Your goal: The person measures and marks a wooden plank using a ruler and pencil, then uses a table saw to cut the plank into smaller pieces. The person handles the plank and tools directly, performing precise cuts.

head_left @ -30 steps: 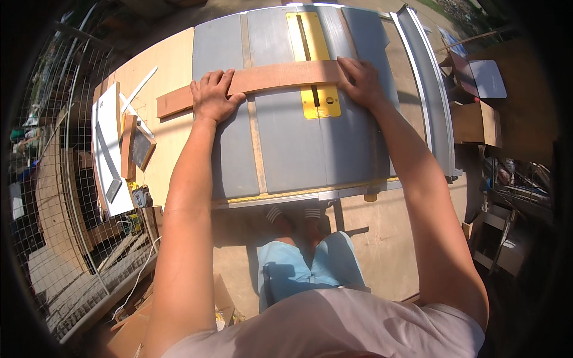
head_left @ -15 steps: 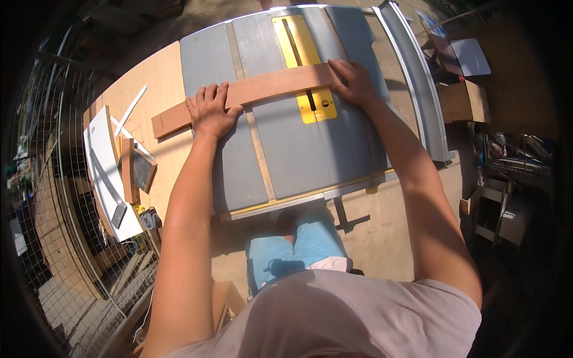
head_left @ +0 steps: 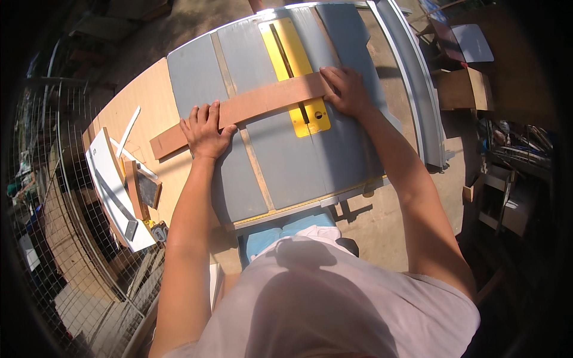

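Note:
A flat reddish-brown wooden board (head_left: pixel 268 101) lies crosswise on the grey top of a table saw (head_left: pixel 280 161). It crosses the yellow throat plate (head_left: pixel 317 122), which has a dark slot. No blade can be made out in the slot. My left hand (head_left: pixel 206 131) rests over the board's left part, fingers on its face and thumb at the near edge. At the right end, my right hand (head_left: pixel 348 91) grips the board with its fingers bent over the far corner and the thumb on the near side. The board's left end reaches past the grey top onto a light wooden side table (head_left: pixel 140 107).
On the left stand a white panel (head_left: pixel 113 191) with a try square (head_left: pixel 116 200) on it, wood offcuts (head_left: pixel 136 190) and a tape measure (head_left: pixel 159 231). A metal rail (head_left: pixel 412 83) runs along the right. Wire mesh fencing (head_left: pixel 65 197) borders the far left.
My torso has leaned forward over the near edge, and the shirt now hides most of my legs. The view has shifted slightly; both hands keep their places on the board.

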{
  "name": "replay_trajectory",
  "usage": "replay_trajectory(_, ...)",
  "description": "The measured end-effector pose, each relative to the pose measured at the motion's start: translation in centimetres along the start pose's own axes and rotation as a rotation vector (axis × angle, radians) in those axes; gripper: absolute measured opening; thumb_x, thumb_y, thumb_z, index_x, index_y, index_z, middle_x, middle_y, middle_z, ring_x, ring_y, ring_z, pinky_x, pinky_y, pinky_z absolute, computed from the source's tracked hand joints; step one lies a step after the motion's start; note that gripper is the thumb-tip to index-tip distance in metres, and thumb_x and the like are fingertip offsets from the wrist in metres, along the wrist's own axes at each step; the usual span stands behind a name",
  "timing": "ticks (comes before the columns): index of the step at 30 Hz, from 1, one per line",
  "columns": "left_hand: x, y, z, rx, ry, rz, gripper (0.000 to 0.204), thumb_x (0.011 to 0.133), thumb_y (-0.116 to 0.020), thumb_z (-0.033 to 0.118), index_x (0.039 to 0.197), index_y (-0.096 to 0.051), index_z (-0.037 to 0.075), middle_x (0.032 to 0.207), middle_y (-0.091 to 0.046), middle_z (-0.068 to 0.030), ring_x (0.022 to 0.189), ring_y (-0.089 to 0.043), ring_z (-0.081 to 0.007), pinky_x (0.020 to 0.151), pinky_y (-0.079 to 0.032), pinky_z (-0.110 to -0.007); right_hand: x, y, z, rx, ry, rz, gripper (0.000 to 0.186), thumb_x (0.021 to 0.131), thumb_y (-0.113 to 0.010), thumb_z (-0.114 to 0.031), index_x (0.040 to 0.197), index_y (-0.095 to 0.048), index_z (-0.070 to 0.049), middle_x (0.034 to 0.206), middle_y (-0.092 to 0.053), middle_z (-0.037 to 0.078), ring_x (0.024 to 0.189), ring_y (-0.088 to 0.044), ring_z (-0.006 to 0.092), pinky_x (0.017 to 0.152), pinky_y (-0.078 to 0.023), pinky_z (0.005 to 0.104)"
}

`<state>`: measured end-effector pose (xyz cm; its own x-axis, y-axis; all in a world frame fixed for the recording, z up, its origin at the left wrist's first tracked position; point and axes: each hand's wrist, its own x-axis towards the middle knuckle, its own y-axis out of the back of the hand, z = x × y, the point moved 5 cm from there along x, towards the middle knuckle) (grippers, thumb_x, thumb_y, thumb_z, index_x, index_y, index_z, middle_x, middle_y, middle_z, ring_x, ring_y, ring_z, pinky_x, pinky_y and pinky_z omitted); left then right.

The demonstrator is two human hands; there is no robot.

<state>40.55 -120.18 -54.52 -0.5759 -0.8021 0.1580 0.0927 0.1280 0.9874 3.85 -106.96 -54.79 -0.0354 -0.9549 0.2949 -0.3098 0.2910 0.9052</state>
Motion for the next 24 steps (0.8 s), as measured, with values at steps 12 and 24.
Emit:
replay_trajectory(12, -0.37, -0.5, -0.39, 0.024, -0.043, 0.041, 0.086, 0.08, -0.06, 0.077, 0.145, -0.055, 0.021, 0.137, -0.055, -0.0063, 0.135, -0.044, -0.0342, 0.111, -0.025, -0.068, 0.03, -0.11, 0.12, 0.057, -0.049, -0.019, 0.063, 0.083, -0.075, -0.035, 0.14, -0.058, -0.015, 0.141, -0.059, 0.002, 0.123, -0.052, 0.0316, 0.104, -0.038, 0.0481)
replay_trajectory(24, -0.47, -0.24, -0.17, -0.012, -0.009, 0.022, 0.084, 0.072, -0.077, 0.061, 0.144, -0.056, 0.024, 0.136, -0.056, -0.0044, 0.138, -0.043, -0.0325, 0.114, -0.024, -0.07, 0.05, -0.28, 0.24, 0.044, -0.077, -0.042, 0.062, 0.084, -0.074, -0.036, 0.141, -0.058, -0.016, 0.142, -0.058, 0.002, 0.125, -0.05, 0.0314, 0.107, -0.036, 0.0484)
